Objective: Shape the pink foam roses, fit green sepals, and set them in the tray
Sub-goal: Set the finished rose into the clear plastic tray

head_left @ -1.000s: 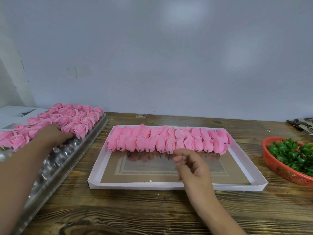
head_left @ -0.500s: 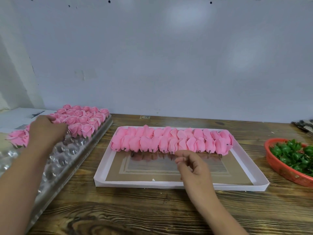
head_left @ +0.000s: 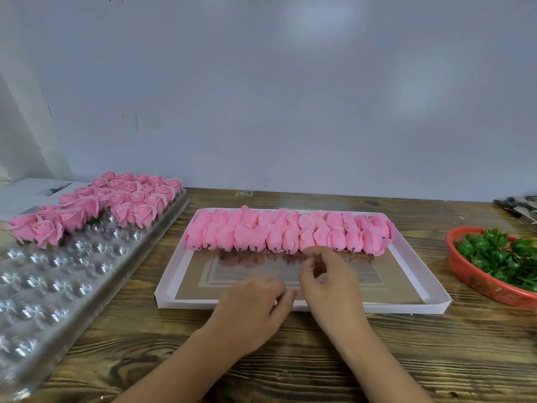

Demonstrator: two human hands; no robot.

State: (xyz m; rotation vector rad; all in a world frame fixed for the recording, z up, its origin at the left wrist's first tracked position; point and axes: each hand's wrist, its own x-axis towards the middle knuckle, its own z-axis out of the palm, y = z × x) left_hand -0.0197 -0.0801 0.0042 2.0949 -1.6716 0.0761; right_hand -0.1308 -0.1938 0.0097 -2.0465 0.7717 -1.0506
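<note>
Grainy wooden table (head_left: 290, 373), glossy clear plastic tray (head_left: 58, 286), matt foam roses (head_left: 290, 237), woven plastic basket (head_left: 476, 283)

A shallow box (head_left: 418, 308) sits at frame centre on the table (head_left: 290, 373), unshaped roses (head_left: 287, 237) rowed along its upper edge. Left lies the tray (head_left: 72, 280), finished roses (head_left: 110, 205) filling its upper part. A basket (head_left: 465, 271) of sepals (head_left: 499, 254) sits at right.

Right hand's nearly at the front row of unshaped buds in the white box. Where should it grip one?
Probably low on the bud, near its dark base tip, which points toward you. Right hand comes from the front; neighbours touch both sides, so pinch top and underside.
</note>
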